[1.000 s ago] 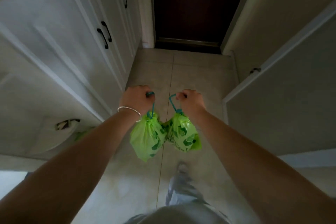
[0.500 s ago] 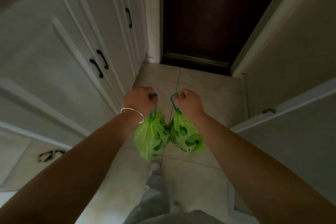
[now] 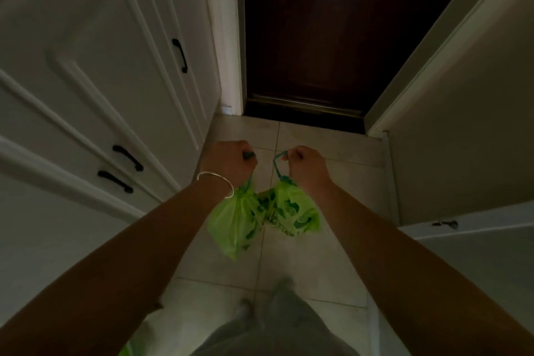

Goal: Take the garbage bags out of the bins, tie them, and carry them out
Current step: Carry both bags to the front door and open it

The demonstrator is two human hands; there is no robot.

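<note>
Two tied bags nearly at the door

Two green bags hang above the tiled floor, one from each fist. The left hand is clenched around the teal drawstring of the left bag, and a silver bracelet circles that wrist. The right hand is closed on the drawstring loop of the right bag. Both bags are cinched at the neck, and they touch each other between the forearms.

Compared with half a second ago, the dark brown door fills far more of the upper view and its threshold sits much closer to the hands. The white cupboard on the left has slid back along the side, so the paired black handles now lie level with the left wrist rather than ahead of it. The hands keep the same grip and the same spacing as before. A pale wall runs along the right. At the bottom edge a grey trouser leg shows, blurred, over a light shoe.
</note>
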